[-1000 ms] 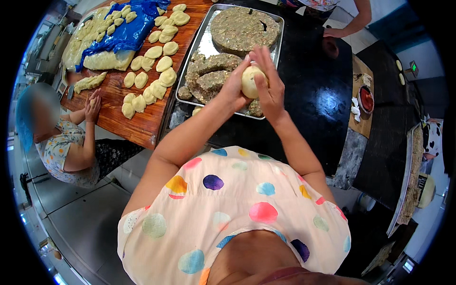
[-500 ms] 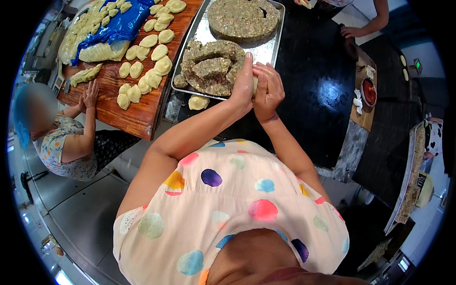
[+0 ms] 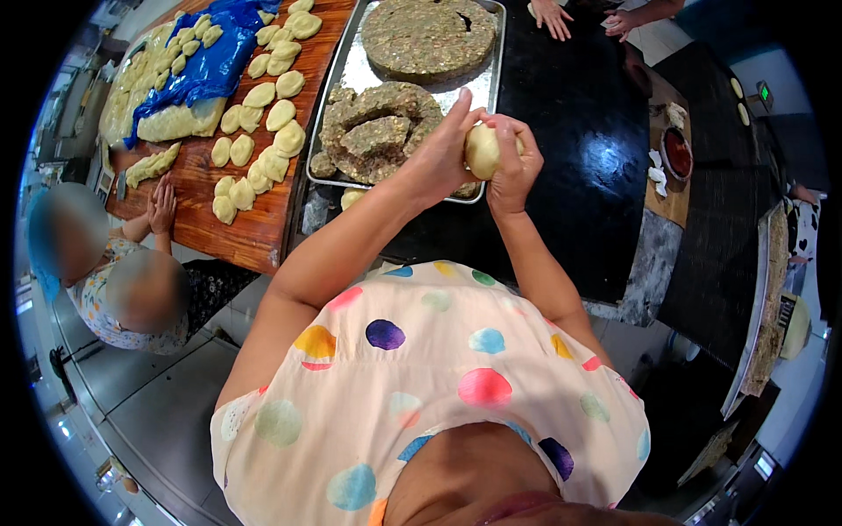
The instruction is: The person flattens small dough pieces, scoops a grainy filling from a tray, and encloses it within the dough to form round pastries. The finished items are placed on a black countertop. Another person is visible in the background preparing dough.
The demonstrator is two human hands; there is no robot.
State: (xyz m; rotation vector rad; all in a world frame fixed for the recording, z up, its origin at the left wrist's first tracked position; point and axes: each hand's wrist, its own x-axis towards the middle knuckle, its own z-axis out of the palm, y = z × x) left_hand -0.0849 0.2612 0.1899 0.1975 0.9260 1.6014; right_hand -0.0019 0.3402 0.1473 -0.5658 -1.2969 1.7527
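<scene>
A smooth, pale yellow dough ball (image 3: 481, 152) sits between my two hands, above the near right corner of a metal tray (image 3: 344, 63). My left hand (image 3: 443, 159) cups it from the left, thumb pointing up. On the other side my right hand (image 3: 516, 167) curls its fingers around it. The tray bears a chunky brown-green filling in two masses: a broken-up near mound (image 3: 377, 131) with a hollow, and a flattened round far slab (image 3: 428, 37). A single dough piece (image 3: 352, 198) lies by the tray's near edge, partly hidden by my left forearm.
Left, a wooden table (image 3: 254, 235) carries rows of dough pieces (image 3: 289, 138), a blue plastic sheet (image 3: 203, 86) and a dough strip (image 3: 153, 165). A co-worker's hands (image 3: 162, 206) rest at its edge. Another person's hands (image 3: 553, 17) are across the black table (image 3: 579, 237). A red-filled bowl (image 3: 676, 155) stands right.
My hands have parted a little and turned, so the dough ball between them now shows. The far person's hands have moved over the table edge. The whole view has shifted slightly.
</scene>
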